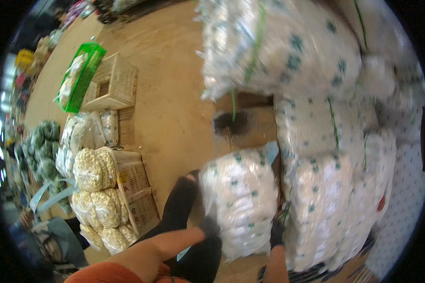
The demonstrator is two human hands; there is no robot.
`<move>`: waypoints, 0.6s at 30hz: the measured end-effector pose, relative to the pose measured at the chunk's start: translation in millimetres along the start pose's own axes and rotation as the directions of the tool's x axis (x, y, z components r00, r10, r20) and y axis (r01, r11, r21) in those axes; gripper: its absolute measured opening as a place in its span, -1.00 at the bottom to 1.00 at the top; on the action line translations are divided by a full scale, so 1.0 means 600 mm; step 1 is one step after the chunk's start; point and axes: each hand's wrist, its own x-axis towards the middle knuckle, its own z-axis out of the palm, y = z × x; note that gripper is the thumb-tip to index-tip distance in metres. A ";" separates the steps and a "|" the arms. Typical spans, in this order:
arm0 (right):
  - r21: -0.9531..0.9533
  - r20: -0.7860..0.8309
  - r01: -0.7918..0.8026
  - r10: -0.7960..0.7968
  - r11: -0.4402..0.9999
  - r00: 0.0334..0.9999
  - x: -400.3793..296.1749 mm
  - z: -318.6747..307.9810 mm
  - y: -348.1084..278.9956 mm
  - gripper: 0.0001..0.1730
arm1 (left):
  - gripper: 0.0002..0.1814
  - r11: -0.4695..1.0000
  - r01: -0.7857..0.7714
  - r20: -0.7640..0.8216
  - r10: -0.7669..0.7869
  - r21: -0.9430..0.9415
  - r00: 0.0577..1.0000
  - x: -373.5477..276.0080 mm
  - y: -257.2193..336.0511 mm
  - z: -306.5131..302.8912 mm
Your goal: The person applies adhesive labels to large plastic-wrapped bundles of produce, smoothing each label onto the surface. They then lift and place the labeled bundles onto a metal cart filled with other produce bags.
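In front of me a large clear plastic sack with green marks (246, 201), filled with pale packed goods, stands between my hands. My left hand (209, 228), in a dark glove and blurred, is at the sack's left side. Dark-gloved too, my right hand (277, 231) is at its right side, in the narrow gap beside a neighbouring sack (318, 212). The fingers of both hands are mostly hidden or blurred, so their grip cannot be made out. A pale blue flap sticks up at the sack's far right corner.
Stacked sacks (279, 46) rise ahead and to the right. At left are a crate (134, 191) with bags of pale yellow goods (95, 169), a green basket (81, 78) on a pale crate (122, 85), and bundled green sacks (44, 148). A person's sleeve shows at lower left.
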 end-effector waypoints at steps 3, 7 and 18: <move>0.233 0.005 -0.151 0.154 0.961 0.988 -0.062 -0.043 -0.061 -0.54 | -0.78 0.986 0.033 0.090 -0.019 -0.165 0.996 -0.092 0.034 -0.031; 0.097 0.200 -0.106 0.085 0.990 0.976 -0.136 -0.110 -0.165 -0.61 | -0.83 0.950 -0.004 -0.071 -0.020 -0.314 0.997 -0.224 0.057 -0.073; -0.278 0.350 0.457 -0.354 0.845 0.867 -0.292 -0.163 -0.657 -0.62 | -0.78 0.784 -0.268 -0.228 0.165 -0.561 0.960 -0.572 -0.056 -0.275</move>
